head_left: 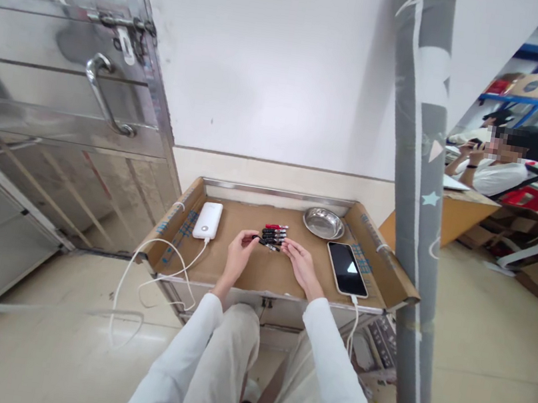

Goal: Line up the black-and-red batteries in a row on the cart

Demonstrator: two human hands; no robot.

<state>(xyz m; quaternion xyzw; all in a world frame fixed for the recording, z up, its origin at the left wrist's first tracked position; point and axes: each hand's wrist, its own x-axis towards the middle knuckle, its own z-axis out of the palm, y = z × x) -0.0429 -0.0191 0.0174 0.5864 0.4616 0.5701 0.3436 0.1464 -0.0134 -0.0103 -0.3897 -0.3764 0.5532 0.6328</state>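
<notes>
My left hand [239,254] pinches the dark end of a black pen [268,244] between thumb and fingers. The pen lies slantwise, its other end close to the fingertips of my right hand [300,265]. That hand has its fingers stretched out beside the pen ends; whether they touch the pen is too small to tell. Just beyond, several black pens [274,234] lie side by side in a row. A red pen [276,226] is at the far end of that row. All rest on a cardboard-lined tabletop [258,274].
A white power bank [207,220] with a white cable [177,277] lies at left. On the right are a round metal dish [324,223] and a phone [347,268] plugged into a cable. A wrapped grey pipe [417,203] rises beside the table; people sit farther right.
</notes>
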